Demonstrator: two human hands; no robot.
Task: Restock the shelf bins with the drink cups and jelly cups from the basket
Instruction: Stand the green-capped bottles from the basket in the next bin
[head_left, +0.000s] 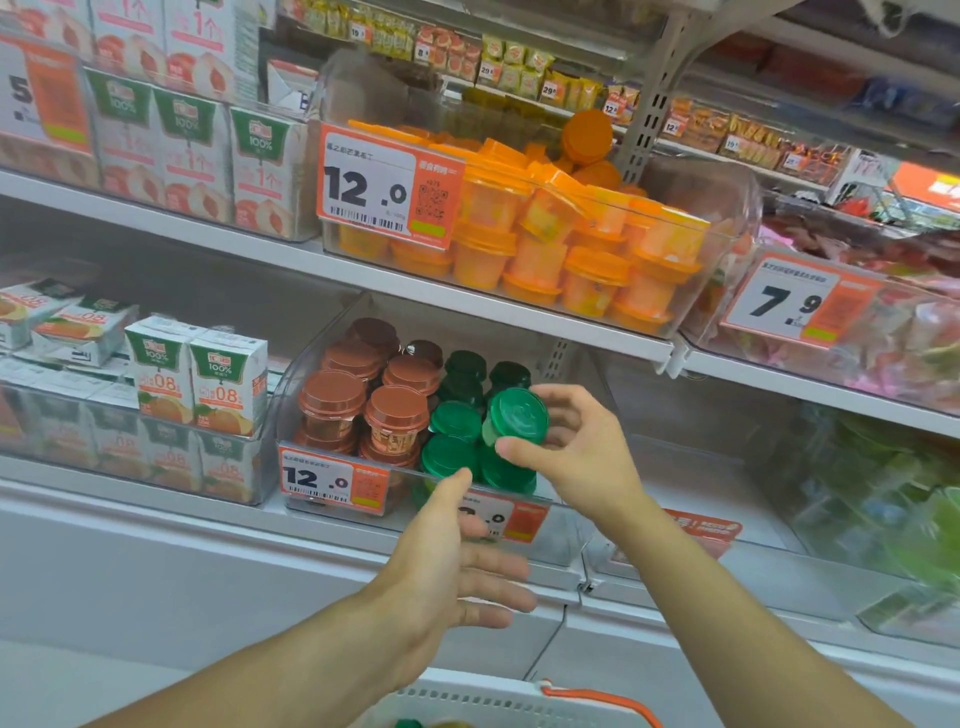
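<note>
1. Green-lidded cup (518, 415): glossy translucent plastic lid, ridged rim.
2. Brown-lidded cups (363, 400): smooth plastic lids, low sheen.
3. Lower bin (291, 384): clear, glossy plastic walls.
4. Upper bin (727, 208): the same clear plastic; orange cups (540, 249) inside, shiny plastic.
5. Juice cartons (197, 379): printed paperboard, smooth.
6. Shelf edge (208, 239): pale painted metal, matt.
7. Basket (483, 696): white perforated plastic.

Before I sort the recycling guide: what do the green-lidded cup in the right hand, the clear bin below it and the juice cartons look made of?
Green-lidded cup: glossy, slightly translucent moulded plastic, judging by its sheen. Clear bin: rigid transparent plastic, likely acrylic; contents show through. Juice cartons: printed coated paperboard, with folded edges.
</note>
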